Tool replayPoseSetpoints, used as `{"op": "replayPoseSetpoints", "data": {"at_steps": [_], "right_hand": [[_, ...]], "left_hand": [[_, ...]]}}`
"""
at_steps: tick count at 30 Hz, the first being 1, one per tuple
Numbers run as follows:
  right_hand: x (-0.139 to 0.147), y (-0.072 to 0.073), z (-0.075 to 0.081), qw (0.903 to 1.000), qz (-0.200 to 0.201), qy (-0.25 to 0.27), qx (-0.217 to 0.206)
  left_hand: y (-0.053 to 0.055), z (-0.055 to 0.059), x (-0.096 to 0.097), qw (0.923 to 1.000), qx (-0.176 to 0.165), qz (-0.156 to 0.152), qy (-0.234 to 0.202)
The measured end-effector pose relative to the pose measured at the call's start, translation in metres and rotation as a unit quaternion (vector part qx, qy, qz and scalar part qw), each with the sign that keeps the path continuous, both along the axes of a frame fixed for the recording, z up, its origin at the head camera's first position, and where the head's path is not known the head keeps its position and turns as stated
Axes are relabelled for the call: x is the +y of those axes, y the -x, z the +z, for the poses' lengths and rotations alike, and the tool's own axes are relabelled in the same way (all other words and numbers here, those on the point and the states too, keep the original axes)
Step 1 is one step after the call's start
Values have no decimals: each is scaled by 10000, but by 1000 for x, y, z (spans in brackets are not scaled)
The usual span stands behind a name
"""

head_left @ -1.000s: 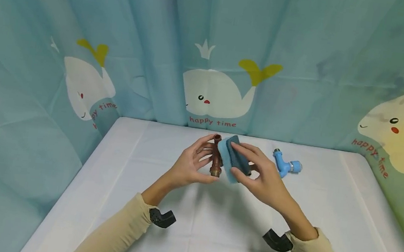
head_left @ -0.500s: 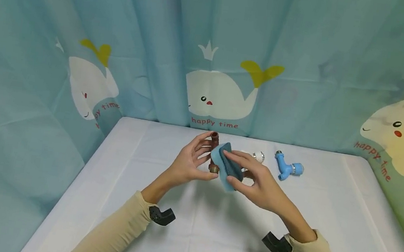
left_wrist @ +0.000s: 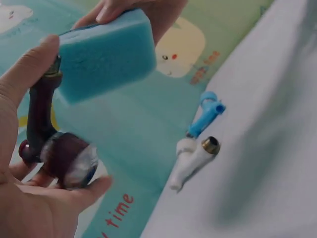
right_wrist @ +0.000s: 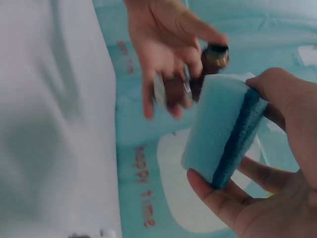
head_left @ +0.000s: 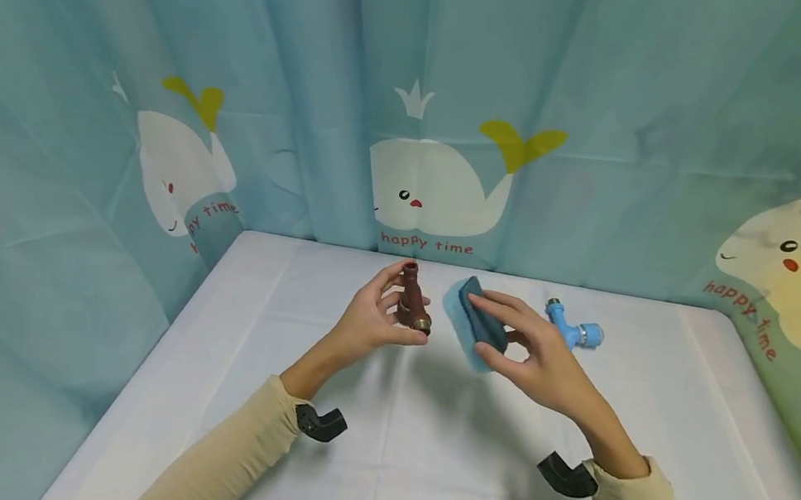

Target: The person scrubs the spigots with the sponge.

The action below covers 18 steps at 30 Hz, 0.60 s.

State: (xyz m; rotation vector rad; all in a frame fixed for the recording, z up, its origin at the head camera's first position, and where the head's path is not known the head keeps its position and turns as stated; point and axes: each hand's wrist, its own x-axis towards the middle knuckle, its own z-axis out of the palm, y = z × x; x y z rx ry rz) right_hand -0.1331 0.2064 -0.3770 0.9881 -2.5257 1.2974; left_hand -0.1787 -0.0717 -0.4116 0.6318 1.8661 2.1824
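A: Beyond both hands, a whale-print curtain [head_left: 618, 68] is hanging, blue-green; we are reading "happy time" in red on it.

B: Under both hands, a white-covered table [head_left: 270, 334] is spreading. Beige sleeves [head_left: 236, 451] are covering the forearms, leaving the wrists bare.

A: And the hands themselves?

B: Both are holding something. The right hand [head_left: 538, 354] is pinching a two-tone sponge [head_left: 476, 322] between thumb and fingers, pale blue with a darker layer.

A: The left hand [head_left: 367, 317]?

B: Gripping a brown tap [head_left: 412, 301], thumb resting by its brass-threaded end. In the head view we are noting a gap between tap and sponge.

A: Anything smaller?

B: Beyond the right hand, a white tap [left_wrist: 194, 163] is lying, clearest in the left wrist view. Just beside it we are logging a blue tap [head_left: 569, 329], which that hand is partly hiding in the head view.
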Motion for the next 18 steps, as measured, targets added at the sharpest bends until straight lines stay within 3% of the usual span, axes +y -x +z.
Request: {"op": "replayPoseSetpoints", "data": {"at_steps": [4,9,14,18], "right_hand": [[10,2,2,9996,-271,73,65],[19,1,-2,9992,-411,-20,19],[29,-1,-4,9981,-614,-17,5],[36,-2,-3,9976,-685,48,32]], "left_hand": [[3,-4,0,9955,-616,-183,-698],[3,-10,1,9805,-1190,-691,-1406],[0,-10,4,9811,-1133,-882,-1298],[-2,-7,5,9886,-879,-644,-1035]]}}
